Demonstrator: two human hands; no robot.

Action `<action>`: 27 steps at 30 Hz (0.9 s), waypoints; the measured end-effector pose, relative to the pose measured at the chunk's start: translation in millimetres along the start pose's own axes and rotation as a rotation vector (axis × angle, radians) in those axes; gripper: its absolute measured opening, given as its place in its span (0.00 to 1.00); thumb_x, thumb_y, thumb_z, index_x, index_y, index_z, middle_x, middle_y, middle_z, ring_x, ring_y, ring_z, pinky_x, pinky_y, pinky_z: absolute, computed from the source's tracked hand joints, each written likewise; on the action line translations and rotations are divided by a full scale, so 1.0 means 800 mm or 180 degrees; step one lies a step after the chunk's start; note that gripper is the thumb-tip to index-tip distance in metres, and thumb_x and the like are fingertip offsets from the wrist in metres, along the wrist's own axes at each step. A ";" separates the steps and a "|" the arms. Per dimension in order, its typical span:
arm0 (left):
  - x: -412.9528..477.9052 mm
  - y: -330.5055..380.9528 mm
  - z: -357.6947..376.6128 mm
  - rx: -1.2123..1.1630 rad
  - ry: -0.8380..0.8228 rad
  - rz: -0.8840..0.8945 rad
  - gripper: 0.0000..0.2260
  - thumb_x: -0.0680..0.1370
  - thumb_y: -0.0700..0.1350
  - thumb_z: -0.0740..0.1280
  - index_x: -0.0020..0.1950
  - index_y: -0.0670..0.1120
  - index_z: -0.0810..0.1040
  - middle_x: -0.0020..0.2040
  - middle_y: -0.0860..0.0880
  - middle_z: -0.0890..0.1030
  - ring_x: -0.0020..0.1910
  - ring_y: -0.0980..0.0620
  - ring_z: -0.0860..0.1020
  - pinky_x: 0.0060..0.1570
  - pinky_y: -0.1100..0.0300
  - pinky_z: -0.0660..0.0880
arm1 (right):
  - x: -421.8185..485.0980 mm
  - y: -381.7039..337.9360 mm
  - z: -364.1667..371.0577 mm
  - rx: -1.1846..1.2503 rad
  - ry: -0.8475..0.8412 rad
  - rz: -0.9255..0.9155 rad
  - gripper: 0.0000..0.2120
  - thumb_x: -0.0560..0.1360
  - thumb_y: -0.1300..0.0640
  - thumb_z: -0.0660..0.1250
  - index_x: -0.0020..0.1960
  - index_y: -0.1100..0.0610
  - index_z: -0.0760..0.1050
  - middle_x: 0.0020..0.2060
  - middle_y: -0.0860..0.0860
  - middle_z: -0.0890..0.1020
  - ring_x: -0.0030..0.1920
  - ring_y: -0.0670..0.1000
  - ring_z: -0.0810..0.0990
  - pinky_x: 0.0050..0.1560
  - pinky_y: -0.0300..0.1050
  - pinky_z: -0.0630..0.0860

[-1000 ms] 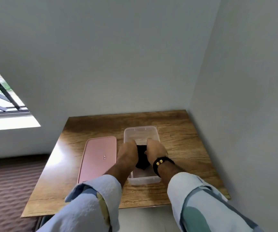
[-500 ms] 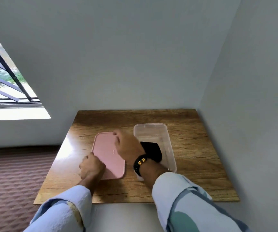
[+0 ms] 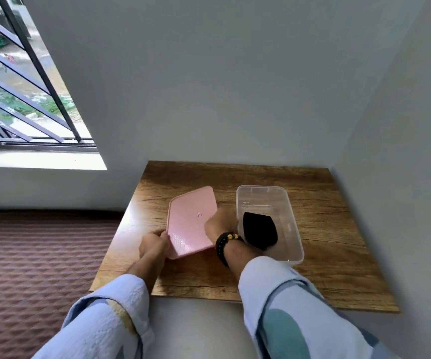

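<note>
A clear plastic container stands on the wooden table, holding a folded black cloth. Left of it a pink lid is tilted up off the table. My left hand grips the lid's near left edge. My right hand, with a black bead bracelet on the wrist, holds the lid's right edge, next to the container's left wall.
The table stands in a corner, with grey walls behind it and on the right. A barred window is at the upper left. Patterned brown floor lies left of the table.
Both hands left the black cloth in the container and moved left to the pink lid. The lid, flat on the table before, is now lifted and tilted.
</note>
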State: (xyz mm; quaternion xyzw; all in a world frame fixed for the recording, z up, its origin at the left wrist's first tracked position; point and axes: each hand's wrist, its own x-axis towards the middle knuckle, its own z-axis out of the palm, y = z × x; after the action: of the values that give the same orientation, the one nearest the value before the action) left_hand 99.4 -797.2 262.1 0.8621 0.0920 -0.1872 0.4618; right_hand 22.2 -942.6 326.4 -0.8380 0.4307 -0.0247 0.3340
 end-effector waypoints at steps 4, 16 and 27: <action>-0.043 0.046 0.010 -0.0641 -0.0118 0.0393 0.14 0.84 0.49 0.65 0.66 0.44 0.83 0.55 0.45 0.85 0.50 0.45 0.82 0.45 0.54 0.81 | 0.011 0.008 -0.059 -0.0127 0.0647 -0.0125 0.14 0.80 0.60 0.59 0.59 0.60 0.81 0.58 0.59 0.82 0.59 0.62 0.80 0.55 0.56 0.81; -0.152 0.090 0.116 -0.0083 -0.0647 0.0739 0.07 0.83 0.49 0.65 0.55 0.49 0.81 0.53 0.46 0.85 0.50 0.44 0.85 0.51 0.44 0.86 | 0.012 0.180 -0.125 0.0355 0.0942 0.0568 0.13 0.78 0.55 0.65 0.59 0.60 0.79 0.57 0.59 0.83 0.58 0.62 0.80 0.57 0.56 0.80; -0.153 0.093 0.136 0.0253 -0.0434 0.0851 0.05 0.82 0.53 0.64 0.52 0.54 0.79 0.53 0.48 0.85 0.48 0.45 0.85 0.51 0.44 0.86 | 0.030 0.189 -0.114 0.0510 0.1028 0.0555 0.11 0.81 0.55 0.60 0.59 0.59 0.76 0.55 0.57 0.83 0.54 0.59 0.82 0.50 0.51 0.80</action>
State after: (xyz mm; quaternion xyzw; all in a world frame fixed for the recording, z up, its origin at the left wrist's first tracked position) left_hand -14.0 -926.7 313.9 0.8696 -0.0628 -0.1857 0.4533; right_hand -99.1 -1071.0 303.6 -0.7534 0.5463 -0.1639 0.3271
